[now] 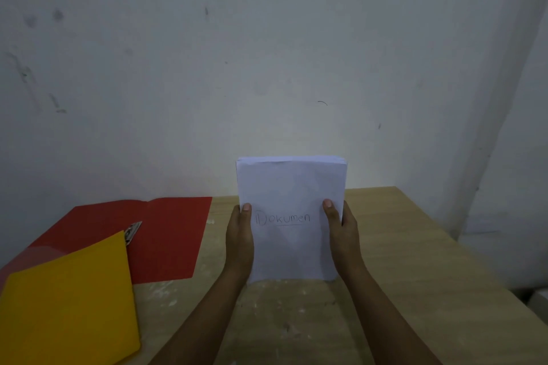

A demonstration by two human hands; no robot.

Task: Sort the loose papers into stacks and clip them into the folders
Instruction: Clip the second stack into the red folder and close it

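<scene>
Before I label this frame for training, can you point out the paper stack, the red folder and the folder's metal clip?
paper stack (292, 201): head view, middle of the top sheet.
red folder (175, 234): head view, open right flap.
metal clip (132, 232): head view, middle of the clip.

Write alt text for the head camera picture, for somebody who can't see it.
Both hands, left hand and right hand, hold a stack of white papers upright over a wooden table, the top sheet handwritten "Dokumen". At the left lie an open red folder with a metal clip and a yellow folder overlapping it.
</scene>
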